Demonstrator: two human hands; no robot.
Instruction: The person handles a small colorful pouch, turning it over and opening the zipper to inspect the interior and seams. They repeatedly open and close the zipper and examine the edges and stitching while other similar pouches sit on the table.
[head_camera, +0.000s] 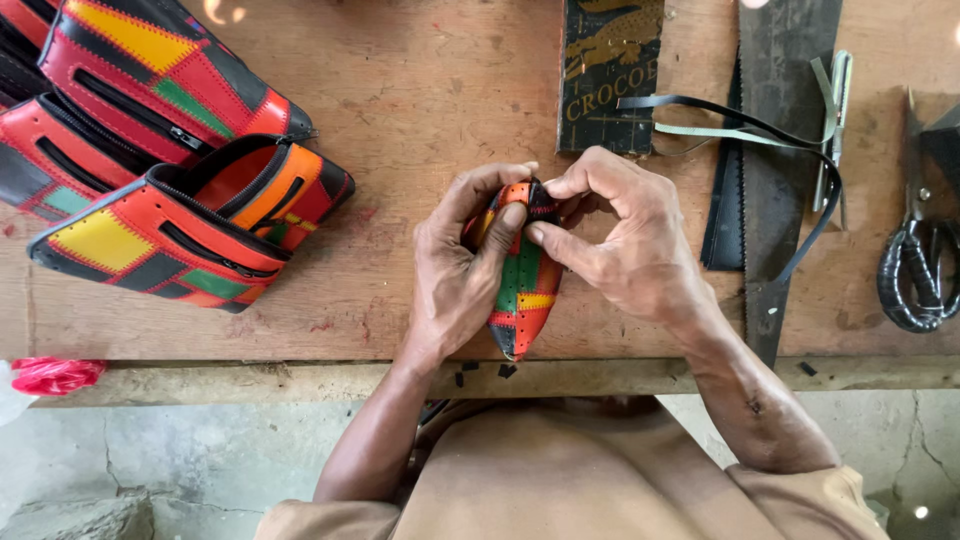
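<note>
A small patchwork leather pouch (525, 295) in red, green, yellow, orange and black stands on its edge near the front of the wooden workbench (400, 90). My left hand (462, 268) wraps around its left side, thumb pressed on the top. My right hand (625, 240) pinches the pouch's upper end with thumb and forefinger. Both hands hold the pouch together.
Several larger patchwork zip bags (190, 225) lie at the left of the bench. A dark printed box (608, 75) sits at the back centre. To the right lie black leather strips (780, 160), a metal tool (832, 120) and black-handled scissors (915, 265). A red scrap (55, 375) hangs at the bench's front left.
</note>
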